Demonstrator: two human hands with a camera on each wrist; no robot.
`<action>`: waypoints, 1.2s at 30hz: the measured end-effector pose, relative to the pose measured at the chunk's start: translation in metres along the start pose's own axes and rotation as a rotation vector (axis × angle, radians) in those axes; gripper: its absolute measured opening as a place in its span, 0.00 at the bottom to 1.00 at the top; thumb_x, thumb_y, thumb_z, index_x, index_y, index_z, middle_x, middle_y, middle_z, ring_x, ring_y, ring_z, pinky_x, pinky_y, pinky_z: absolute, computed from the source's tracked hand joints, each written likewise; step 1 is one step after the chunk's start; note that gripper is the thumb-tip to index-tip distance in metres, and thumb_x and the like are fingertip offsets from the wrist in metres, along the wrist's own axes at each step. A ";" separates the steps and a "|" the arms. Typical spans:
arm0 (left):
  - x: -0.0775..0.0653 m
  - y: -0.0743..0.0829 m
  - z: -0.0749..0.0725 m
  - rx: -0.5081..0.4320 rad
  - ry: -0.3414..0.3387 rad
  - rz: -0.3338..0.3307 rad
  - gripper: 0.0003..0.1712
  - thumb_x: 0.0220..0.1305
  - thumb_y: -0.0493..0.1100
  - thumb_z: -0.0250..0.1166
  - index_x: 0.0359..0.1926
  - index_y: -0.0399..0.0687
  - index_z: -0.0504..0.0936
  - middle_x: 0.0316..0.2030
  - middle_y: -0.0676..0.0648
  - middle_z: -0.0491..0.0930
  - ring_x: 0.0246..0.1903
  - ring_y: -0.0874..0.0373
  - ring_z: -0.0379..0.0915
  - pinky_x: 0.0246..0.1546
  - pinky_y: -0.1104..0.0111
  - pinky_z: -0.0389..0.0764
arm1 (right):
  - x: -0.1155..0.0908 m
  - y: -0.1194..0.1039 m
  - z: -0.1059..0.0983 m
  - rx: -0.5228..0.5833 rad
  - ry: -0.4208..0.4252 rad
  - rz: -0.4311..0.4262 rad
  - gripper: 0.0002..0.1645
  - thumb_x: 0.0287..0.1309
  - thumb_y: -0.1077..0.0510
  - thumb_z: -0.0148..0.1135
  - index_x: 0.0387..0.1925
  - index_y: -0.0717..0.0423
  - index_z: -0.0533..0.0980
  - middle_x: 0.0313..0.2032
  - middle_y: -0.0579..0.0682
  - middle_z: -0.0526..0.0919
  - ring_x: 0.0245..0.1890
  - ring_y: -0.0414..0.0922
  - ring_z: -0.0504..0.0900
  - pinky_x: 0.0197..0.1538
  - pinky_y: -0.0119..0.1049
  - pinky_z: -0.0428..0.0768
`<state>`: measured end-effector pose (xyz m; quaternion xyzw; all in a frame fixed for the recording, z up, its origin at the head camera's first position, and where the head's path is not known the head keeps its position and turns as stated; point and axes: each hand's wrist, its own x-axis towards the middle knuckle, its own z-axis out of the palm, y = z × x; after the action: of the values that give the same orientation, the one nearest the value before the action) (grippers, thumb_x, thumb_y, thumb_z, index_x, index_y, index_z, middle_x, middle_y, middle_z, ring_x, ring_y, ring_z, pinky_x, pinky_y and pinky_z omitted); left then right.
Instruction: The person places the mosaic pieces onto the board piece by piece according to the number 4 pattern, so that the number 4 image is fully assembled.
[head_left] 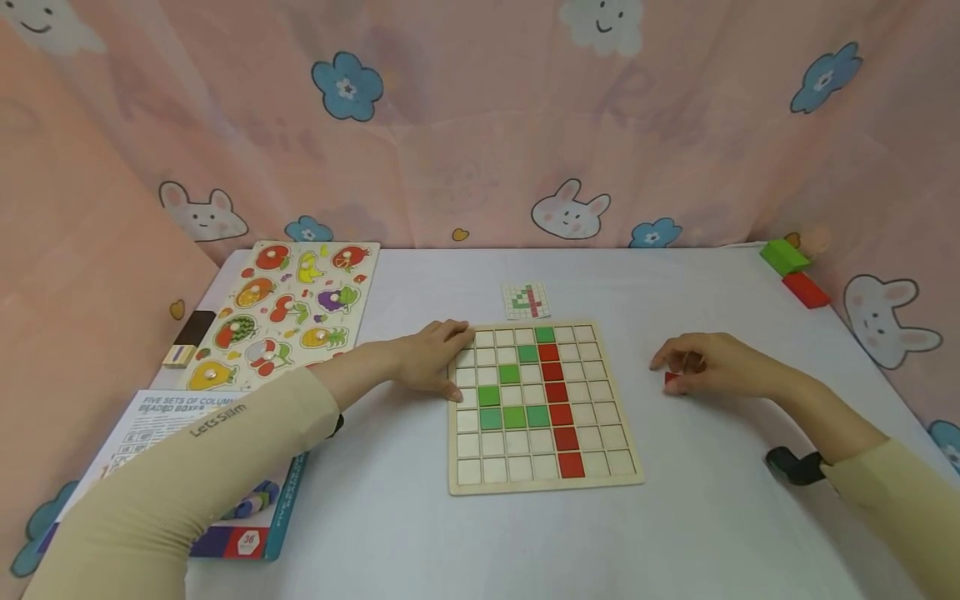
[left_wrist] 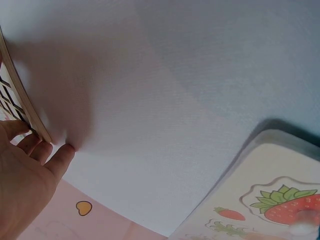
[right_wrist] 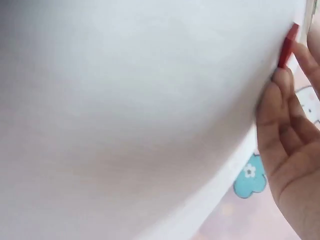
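Note:
A wooden grid board [head_left: 540, 487] lies on the white table with flat square tiles in some of its cells. Red tiles [head_left: 561, 414] fill much of one column, and several green tiles [head_left: 513, 417] form a stepped line and a row left of it. My left hand [head_left: 431, 358] rests at the board's upper left edge, its fingers touching the rim [left_wrist: 22, 95]. Right of the board, my right hand [head_left: 712, 362] pinches a small red tile [right_wrist: 288, 46] between thumb and fingers, close to the tabletop. A small pattern card [head_left: 527, 300] sits just behind the board.
At the left lie a fruit puzzle board [head_left: 292, 312], a printed box [head_left: 247, 533] and a small dark-and-pale block [head_left: 193, 329]. A green block [head_left: 784, 257] and a red block [head_left: 806, 289] stand at the far right corner. Pink patterned cloth [head_left: 457, 150] hangs around the table.

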<state>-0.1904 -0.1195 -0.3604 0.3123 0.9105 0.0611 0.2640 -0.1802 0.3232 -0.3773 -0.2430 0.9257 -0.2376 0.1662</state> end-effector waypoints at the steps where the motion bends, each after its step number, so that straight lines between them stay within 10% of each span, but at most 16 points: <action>1: 0.000 0.000 0.000 0.000 0.001 0.001 0.59 0.62 0.62 0.65 0.79 0.41 0.42 0.78 0.38 0.41 0.78 0.42 0.41 0.76 0.50 0.56 | 0.001 -0.001 -0.001 0.005 -0.016 0.012 0.16 0.51 0.54 0.75 0.43 0.42 0.82 0.37 0.42 0.82 0.36 0.37 0.76 0.38 0.27 0.79; 36: -0.001 0.000 0.001 -0.010 0.000 0.000 0.60 0.61 0.63 0.66 0.79 0.42 0.41 0.79 0.38 0.41 0.78 0.42 0.40 0.77 0.50 0.55 | 0.025 -0.039 0.014 -0.022 0.105 0.141 0.15 0.52 0.56 0.74 0.38 0.58 0.77 0.33 0.51 0.80 0.36 0.45 0.74 0.37 0.31 0.74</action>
<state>-0.1899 -0.1202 -0.3609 0.3107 0.9103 0.0659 0.2655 -0.1807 0.2744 -0.3736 -0.1660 0.9505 -0.2277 0.1309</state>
